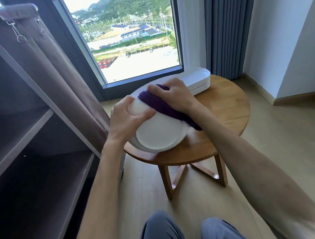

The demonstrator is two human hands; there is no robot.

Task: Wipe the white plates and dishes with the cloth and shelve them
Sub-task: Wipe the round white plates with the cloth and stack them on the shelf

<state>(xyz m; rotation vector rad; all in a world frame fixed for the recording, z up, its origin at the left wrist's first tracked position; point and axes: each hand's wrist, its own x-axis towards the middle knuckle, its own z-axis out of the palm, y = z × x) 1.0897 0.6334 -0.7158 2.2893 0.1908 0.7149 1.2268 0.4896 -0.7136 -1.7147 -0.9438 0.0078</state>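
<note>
Head view: left hand (128, 115) clasping round white plate (158, 136) above round wooden table (226, 111), right hand (173, 96) pressing purple cloth (161, 105) on it; risk of slipping from hard rubbing.

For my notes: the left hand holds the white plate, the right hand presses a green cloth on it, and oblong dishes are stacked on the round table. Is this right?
Not quite: in the head view the cloth is purple, not green. The left hand does hold the white plate, the right hand presses the cloth on it, and oblong dishes are stacked on the round table.

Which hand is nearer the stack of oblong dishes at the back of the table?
Right. The right hand, gripping the cloth, sits just beside the stack of dishes; the left hand holds the plate farther away.
</note>
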